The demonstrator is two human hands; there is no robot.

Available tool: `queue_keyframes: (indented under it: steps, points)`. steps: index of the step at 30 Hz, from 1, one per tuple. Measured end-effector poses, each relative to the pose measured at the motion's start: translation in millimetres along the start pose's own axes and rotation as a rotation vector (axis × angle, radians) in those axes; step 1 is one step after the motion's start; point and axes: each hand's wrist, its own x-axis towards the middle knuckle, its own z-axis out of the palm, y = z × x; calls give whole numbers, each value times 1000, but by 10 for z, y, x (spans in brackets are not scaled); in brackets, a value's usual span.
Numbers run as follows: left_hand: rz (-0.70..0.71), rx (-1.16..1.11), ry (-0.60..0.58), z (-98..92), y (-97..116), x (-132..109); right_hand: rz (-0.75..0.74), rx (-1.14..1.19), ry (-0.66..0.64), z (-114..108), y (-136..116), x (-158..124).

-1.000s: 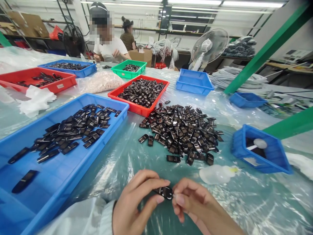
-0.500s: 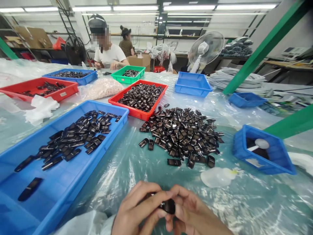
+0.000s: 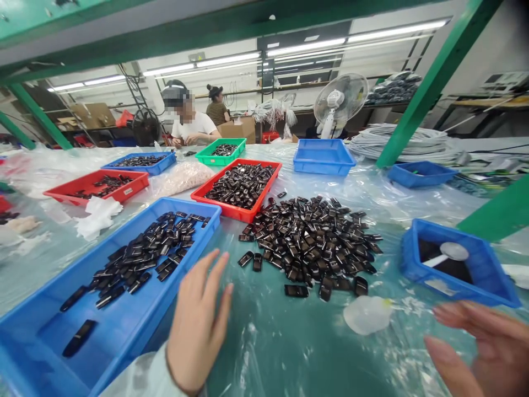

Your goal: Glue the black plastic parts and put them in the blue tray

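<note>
My left hand (image 3: 200,325) is open, fingers stretched, above the right edge of the long blue tray (image 3: 136,353); no part shows in it. Small glossy black plastic parts (image 3: 144,253) lie in that tray. Ahead, between my hands, is a loose pile of shorter black parts (image 3: 309,237) on the plastic-covered table (image 3: 264,336). At the lower right my right hand (image 3: 475,342), slightly blurred, has thumb and fingers apart with nothing visible between them. It is nearest to a small blue bin (image 3: 496,286) holding dark material and a white spoon (image 3: 452,252).
A squeeze bottle (image 3: 367,315) lies in front of the pile. Behind are a red tray (image 3: 264,190) and a green tray (image 3: 221,160), both with black parts, and a blue tray (image 3: 324,165). A green post (image 3: 430,88) slants on the right. A co-worker (image 3: 194,124) sits across the table.
My hands have come apart: the left moved to the tray's edge, the right toward the small bin. The black part they held together no longer shows in them. The view tilted upward.
</note>
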Motion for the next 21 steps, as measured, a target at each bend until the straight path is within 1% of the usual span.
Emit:
queue_keyframes:
  steps: [2,3,5,7,9,12,16,18,21]
  points:
    - [0,-73,-109,230,64,-29,-14,-35,64,-9,106,16]
    - [-17,-100,-137,332,81,-17,-22,-56,90,6,148,17]
    - [-65,-124,-158,500,73,58,-38,-128,94,60,216,10]
    - [-101,-128,-157,620,24,170,-23,-194,22,119,260,-1]
    - [-114,-145,-166,690,-29,268,21,-220,-85,159,276,-13]
    - [-131,-208,-198,700,-60,311,120,-170,-162,170,258,-38]
    - [-164,-336,-227,586,27,172,284,0,-195,153,206,-91]
    - [-167,-392,-249,513,110,65,307,34,-188,156,182,-112]
    - [-167,-454,-302,422,240,-66,271,-16,-176,168,164,-131]
